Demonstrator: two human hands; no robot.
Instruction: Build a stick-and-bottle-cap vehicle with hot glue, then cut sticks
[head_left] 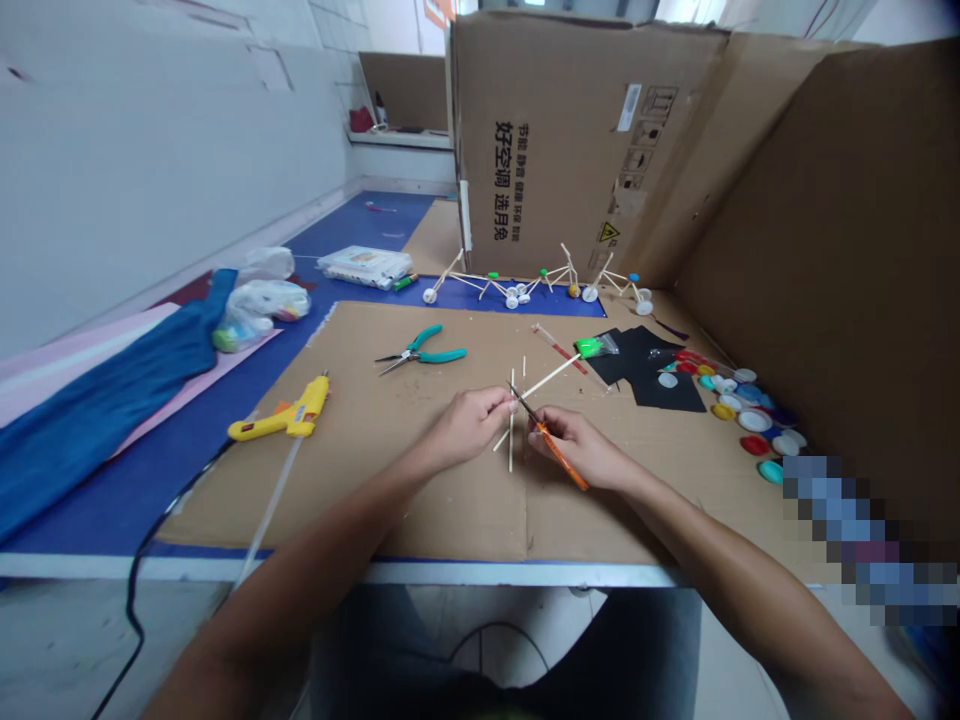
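My left hand (471, 425) is closed in a pinch on the near end of a thin wooden stick (553, 374), which slants up to the right. My right hand (581, 445) is closed round a slim orange-handled cutting tool (562, 458). Its narrow dark blade (525, 403) lies across the stick close to my left fingertips. Whether the blade has entered the wood cannot be seen. Beneath my hands more thin sticks lie on the cardboard, one long stick (511, 445) upright in view and a short piece (524, 366) beyond. A green packet (589, 347) lies by the stick's far end.
Teal-handled pliers (424, 352) and a yellow glue gun (292, 412) lie to the left on the cardboard sheet (390, 480). Stick models with wheels (517, 290) stand at the back. Black sheets (637, 365) and several bottle caps (754, 420) lie right, beside a cardboard wall (825, 250).
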